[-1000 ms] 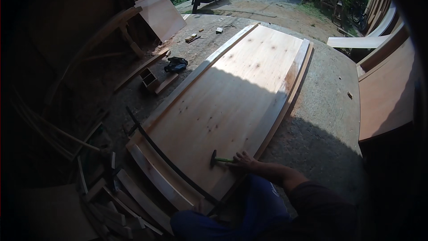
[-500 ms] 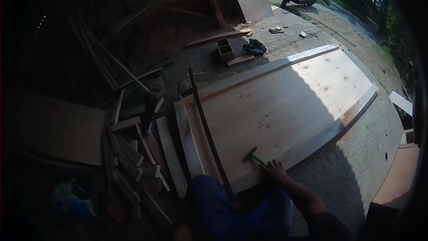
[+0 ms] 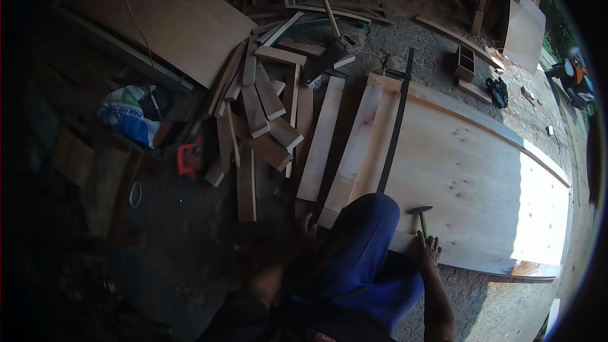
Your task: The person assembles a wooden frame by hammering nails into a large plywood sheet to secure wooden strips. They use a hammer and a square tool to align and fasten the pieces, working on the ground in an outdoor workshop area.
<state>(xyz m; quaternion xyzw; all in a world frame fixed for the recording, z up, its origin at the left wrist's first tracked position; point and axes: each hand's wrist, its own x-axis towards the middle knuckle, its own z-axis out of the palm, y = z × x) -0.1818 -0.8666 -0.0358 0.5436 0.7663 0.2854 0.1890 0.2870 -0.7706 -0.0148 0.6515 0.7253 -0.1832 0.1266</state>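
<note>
Has the right hand [image 3: 430,250] at the near edge of a framed wooden panel [image 3: 468,196], with partly spread fingers at the handle end of a green-handled hammer [image 3: 423,221]; cannot tell whether closed around it or merely laid over it. Has the left hand [image 3: 308,225] in shadow beside the panel's near left corner; cannot tell there whether open or closed. Bends one knee in blue trousers [image 3: 364,240] over the panel's near edge, hiding part of it.

Find the hammer on the panel, close to the near edge, with its dark head pointing inward. Find the panel itself flat on the rough floor [image 3: 468,291], sunlit toward the right end and shaded elsewhere. Across the panel's left end, note a long dark bar [image 3: 398,120].

Just left of the panel, see a pale plank [image 3: 321,139], then a heap of wood offcuts [image 3: 259,101] with a handsaw [image 3: 326,62] at its far side. Farther left of the panel, see a blue-and-white sack [image 3: 130,111] and a large wooden sheet [image 3: 171,19]. Beyond the panel's far edge, see a divided wooden box [image 3: 465,62] and a black plastic bag [image 3: 498,93].
</note>
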